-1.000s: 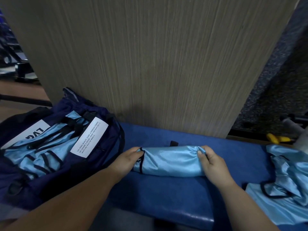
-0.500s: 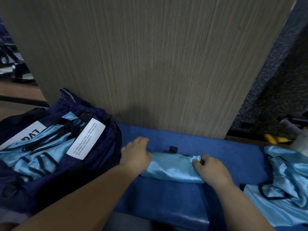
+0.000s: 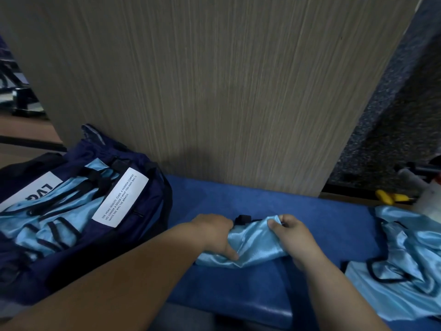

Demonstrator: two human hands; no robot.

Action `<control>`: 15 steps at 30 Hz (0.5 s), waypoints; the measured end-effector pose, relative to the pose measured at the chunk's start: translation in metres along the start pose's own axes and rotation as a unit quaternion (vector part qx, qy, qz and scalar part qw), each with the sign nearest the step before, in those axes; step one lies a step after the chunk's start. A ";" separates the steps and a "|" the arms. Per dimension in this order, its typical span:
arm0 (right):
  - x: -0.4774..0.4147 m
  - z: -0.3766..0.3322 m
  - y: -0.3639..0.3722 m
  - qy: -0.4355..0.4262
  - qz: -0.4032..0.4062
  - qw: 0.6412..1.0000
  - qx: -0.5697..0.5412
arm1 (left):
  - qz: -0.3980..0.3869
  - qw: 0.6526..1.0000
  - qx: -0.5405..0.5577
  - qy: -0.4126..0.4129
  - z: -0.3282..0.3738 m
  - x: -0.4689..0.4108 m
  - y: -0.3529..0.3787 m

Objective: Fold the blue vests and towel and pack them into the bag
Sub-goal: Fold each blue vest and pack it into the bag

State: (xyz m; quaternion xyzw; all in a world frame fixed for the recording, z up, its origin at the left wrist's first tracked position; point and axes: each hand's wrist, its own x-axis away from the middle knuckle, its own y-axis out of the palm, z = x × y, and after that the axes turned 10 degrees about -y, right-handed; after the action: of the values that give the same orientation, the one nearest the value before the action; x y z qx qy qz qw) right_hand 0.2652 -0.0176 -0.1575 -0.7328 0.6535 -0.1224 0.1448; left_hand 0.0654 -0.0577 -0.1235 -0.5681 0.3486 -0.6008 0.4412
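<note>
A folded light-blue satin vest [image 3: 253, 247] lies bunched on the blue padded bench [image 3: 310, 211]. My left hand [image 3: 214, 232] grips its left end, thumb pressed on the cloth. My right hand [image 3: 293, 235] pinches its upper right edge between thumb and fingers. To the left a navy bag [image 3: 148, 187] lies open, with several light-blue vests [image 3: 47, 220] with black trim inside. At the right edge loose blue vests [image 3: 410, 259] lie heaped on the bench.
A tall wood-grain panel [image 3: 214, 91] stands right behind the bench. Yellow-handled tools [image 3: 391, 199] and a white object [image 3: 429, 199] lie at the far right. Dark speckled flooring [image 3: 393, 115] shows behind on the right.
Both hands have drawn closer together, bunching the vest from a long roll into a shorter bundle. My left hand moved from the vest's end over its top.
</note>
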 end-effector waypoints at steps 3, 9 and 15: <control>0.003 -0.001 0.005 -0.002 -0.009 0.998 -0.070 | -0.031 0.999 0.022 0.007 -0.001 0.004 0.000; 0.008 -0.012 0.007 0.011 0.021 0.969 -0.244 | -0.054 0.963 0.263 0.034 -0.014 0.018 0.001; 0.023 -0.030 0.026 0.054 -0.015 0.945 -0.323 | 0.012 0.939 0.343 0.026 -0.040 0.048 -0.007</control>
State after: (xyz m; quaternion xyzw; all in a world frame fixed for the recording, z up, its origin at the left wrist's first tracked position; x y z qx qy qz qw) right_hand 0.2329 -0.0452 -0.1397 -0.7425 0.6536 0.0531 -0.1369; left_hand 0.0268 -0.1025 -0.1036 -0.3624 0.1396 -0.6935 0.6069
